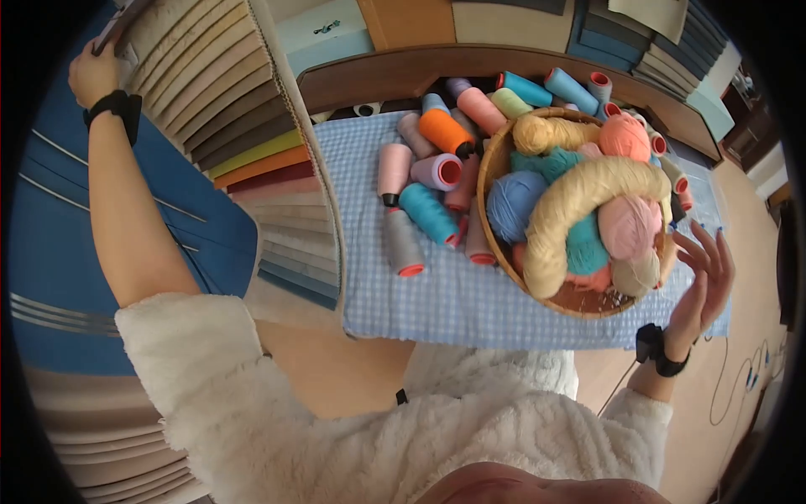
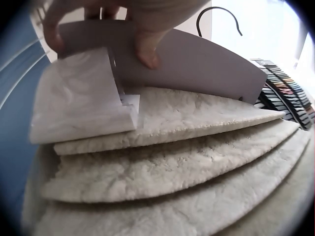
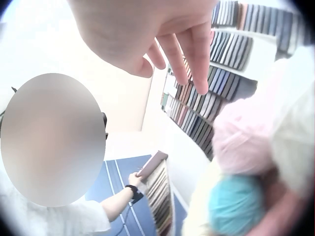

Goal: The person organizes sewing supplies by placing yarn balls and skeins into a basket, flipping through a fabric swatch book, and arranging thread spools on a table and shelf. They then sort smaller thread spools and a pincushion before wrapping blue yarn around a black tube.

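My left hand (image 1: 92, 77) grips the top of a fabric sample hanger (image 2: 202, 64), thumb on one face and fingers over the edge. The hanger is a grey-mauve board with a dark metal hook (image 2: 216, 9). A white paper label (image 2: 81, 98) hangs on it. Below the board, fabric swatches (image 1: 227, 84) overlap in rows, running from cream through brown, yellow, orange and red to blue. My right hand (image 1: 709, 269) is raised with its fingers spread and holds nothing, beside the rim of a wicker basket (image 1: 571, 309). The basket holds yarn balls (image 1: 516, 206) and a long cream skein (image 1: 554, 210).
Thread cones (image 1: 428, 214) in several colours lie around the basket on a blue checked cloth (image 1: 395, 302). A wooden ledge (image 1: 403, 67) runs behind them. Blue fabric (image 1: 75, 227) hangs at the left. Cables (image 1: 747, 378) lie on the floor at the right.
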A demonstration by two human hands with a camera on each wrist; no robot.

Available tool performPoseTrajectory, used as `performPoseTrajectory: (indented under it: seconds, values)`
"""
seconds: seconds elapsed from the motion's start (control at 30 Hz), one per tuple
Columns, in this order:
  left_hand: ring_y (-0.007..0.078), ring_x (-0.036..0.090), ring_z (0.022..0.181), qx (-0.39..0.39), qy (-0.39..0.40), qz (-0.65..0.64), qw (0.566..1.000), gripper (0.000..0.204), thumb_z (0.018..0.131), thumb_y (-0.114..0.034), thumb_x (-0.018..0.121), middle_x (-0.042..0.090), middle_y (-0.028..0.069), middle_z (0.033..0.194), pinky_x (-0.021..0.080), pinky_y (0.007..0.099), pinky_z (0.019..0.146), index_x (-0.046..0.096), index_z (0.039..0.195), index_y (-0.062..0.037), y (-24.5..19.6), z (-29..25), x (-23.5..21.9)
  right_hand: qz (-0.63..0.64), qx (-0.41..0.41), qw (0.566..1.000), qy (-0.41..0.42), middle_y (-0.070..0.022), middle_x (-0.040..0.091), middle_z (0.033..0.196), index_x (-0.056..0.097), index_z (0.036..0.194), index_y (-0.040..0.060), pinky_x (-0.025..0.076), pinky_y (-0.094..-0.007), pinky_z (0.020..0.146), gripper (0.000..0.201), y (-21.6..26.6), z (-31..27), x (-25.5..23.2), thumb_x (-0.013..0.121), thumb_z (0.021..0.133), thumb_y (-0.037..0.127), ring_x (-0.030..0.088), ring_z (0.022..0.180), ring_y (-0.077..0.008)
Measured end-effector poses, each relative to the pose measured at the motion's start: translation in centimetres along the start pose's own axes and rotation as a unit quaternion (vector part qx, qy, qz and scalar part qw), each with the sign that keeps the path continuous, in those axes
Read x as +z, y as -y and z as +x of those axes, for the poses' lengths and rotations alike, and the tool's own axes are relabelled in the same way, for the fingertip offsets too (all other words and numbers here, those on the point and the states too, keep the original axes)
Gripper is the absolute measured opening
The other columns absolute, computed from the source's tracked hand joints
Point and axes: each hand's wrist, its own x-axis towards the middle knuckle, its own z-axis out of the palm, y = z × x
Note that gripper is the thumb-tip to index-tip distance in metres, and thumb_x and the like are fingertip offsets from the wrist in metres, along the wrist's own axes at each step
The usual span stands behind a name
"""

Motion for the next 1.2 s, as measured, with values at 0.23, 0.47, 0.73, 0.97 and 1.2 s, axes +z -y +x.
performPoseTrajectory:
  seconds: [0.23,0.47,0.73,0.97,1.2]
  values:
    - [0.0391,0.061,0.118,-0.046,0.026,0.005,0.999,0.064,0.082,-0.068,0.062,0.068,0.0179,0.123,0.049,0.0434,0.1,0.072,0.122,-0.0181,-1.3,1.0,7.5,-0.103,0.009,0.99,-0.091,-0.0293,0.06,0.133,0.041,0.143,-0.0053,0.05,-0.0348,0.089,0.05,-4.2,0.7,-2.9,0.043,0.107,0.028,0.069,0.109,-0.0362]
    - [0.0372,0.065,0.112,-0.031,-0.006,-0.055,0.998,0.067,0.079,-0.068,0.067,0.072,0.0191,0.115,0.05,0.0422,0.096,0.076,0.111,-0.0092,-5.2,-4.1,11.4,-0.132,0.042,0.983,-0.123,-0.0287,0.063,0.127,0.043,0.141,-0.0069,0.051,-0.0376,0.089,0.048,-6.5,0.4,-2.4,0.041,0.106,0.025,0.07,0.104,-0.0352]
    - [0.0359,0.069,0.104,-0.009,-0.054,-0.099,0.994,0.058,0.08,-0.054,0.075,0.074,0.0181,0.105,0.052,0.0407,0.092,0.076,0.108,-0.0027,-3.6,-6.4,8.8,-0.135,0.065,0.984,-0.095,-0.0292,0.064,0.125,0.044,0.14,-0.0072,0.053,-0.0397,0.09,0.045,-8.0,0.7,-1.5,0.041,0.105,0.022,0.07,0.101,-0.0351]
    - [0.0384,0.062,0.09,0.071,-0.192,-0.127,0.97,0.047,0.078,-0.041,0.082,0.067,0.0239,0.099,0.047,0.0489,0.081,0.069,0.096,-0.0003,-1.4,-0.1,-1.3,-0.135,0.068,0.983,-0.105,-0.0288,0.064,0.125,0.043,0.141,-0.007,0.052,-0.0386,0.089,0.044,-7.1,1.0,-1.9,0.039,0.106,0.02,0.071,0.1,-0.0344]
    - [0.0402,0.059,0.067,0.047,-0.181,-0.104,0.977,0.04,0.072,-0.029,0.089,0.064,0.0204,0.071,0.046,0.0498,0.069,0.065,0.074,0.0025,4.6,3.9,-12.4,-0.104,0.052,0.988,-0.103,-0.0251,0.066,0.125,0.044,0.141,-0.0051,0.051,-0.0342,0.086,0.043,-4.6,-0.1,-3.4,0.039,0.107,0.021,0.072,0.098,-0.0287]
